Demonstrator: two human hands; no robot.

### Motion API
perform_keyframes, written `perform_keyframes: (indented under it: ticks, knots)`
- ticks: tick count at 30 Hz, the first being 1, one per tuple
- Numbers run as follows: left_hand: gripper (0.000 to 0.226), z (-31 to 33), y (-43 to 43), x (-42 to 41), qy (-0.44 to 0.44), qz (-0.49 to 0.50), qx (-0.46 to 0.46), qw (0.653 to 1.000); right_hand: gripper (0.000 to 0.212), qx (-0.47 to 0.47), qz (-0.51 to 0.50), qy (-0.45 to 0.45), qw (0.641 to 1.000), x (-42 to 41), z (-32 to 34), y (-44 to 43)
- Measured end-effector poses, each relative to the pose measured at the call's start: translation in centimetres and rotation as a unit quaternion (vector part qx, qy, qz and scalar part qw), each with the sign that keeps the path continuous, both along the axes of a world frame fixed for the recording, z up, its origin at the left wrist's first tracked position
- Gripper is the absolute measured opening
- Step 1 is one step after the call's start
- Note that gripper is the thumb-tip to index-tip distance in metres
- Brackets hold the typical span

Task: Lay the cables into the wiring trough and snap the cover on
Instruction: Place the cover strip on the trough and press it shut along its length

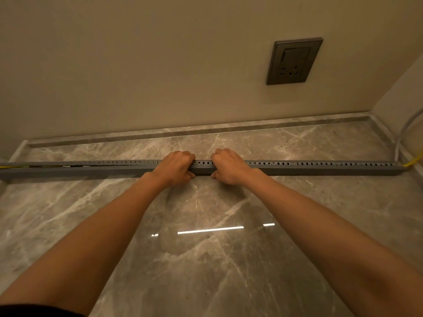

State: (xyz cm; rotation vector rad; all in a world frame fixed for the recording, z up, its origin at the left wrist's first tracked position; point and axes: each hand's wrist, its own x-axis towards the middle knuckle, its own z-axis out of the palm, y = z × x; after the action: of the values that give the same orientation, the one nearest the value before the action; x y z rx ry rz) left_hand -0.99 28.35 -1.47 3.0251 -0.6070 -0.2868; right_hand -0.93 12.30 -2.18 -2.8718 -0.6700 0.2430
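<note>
A long grey wiring trough (320, 168) lies across the marble floor, its slotted far wall showing along the top. A grey cover (103, 171) sits over it; toward the left end a gap shows between cover and trough, with cables inside. A yellow cable (413, 160) comes out of the right end, and a little yellow shows at the far left end (4, 167). My left hand (176, 167) and my right hand (229, 165) grip the trough side by side at its middle, fingers curled over the top and thumbs on the near face.
A beige wall stands just behind the trough, with a dark socket plate (294, 61) up on the right. A white cable (402, 136) runs down the right corner to the floor. The glossy marble floor (206, 248) stretches toward me.
</note>
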Motion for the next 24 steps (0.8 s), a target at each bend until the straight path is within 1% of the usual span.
perform_keyframes:
  ticks: [3,5,8,10,14,18,21,24]
  knots:
    - [0.028,0.0,0.2,0.3,0.003,-0.01,-0.013,1.0,0.033,0.003,-0.014,0.009,1.0,0.2,0.1,0.0]
    - [0.029,0.1,0.7,0.6,0.024,-0.013,-0.026,0.999,0.032,0.01,-0.03,0.021,0.999,0.2,0.0,0.0]
    - [0.034,0.5,1.7,1.1,0.064,-0.022,-0.063,0.996,0.037,0.044,-0.058,0.051,0.996,-0.1,0.0,0.6]
    - [0.035,0.6,2.1,1.3,0.071,-0.026,-0.083,0.994,0.039,0.062,-0.079,0.064,0.993,-0.3,0.0,1.2]
    - [0.029,0.4,2.2,1.1,0.034,-0.025,-0.069,0.997,0.036,0.069,-0.112,0.043,0.99,-0.6,0.2,2.2]
    - [0.025,0.2,2.1,0.9,0.005,-0.032,-0.061,0.998,0.035,0.055,-0.116,0.034,0.991,-0.8,0.3,2.4]
    - [0.025,0.0,2.0,1.0,-0.002,-0.036,-0.061,0.997,0.034,0.051,-0.118,0.033,0.991,-0.8,0.5,2.4]
    - [0.026,0.0,2.1,1.1,0.01,-0.035,-0.074,0.997,0.035,0.049,-0.125,0.039,0.99,-0.8,0.8,2.5]
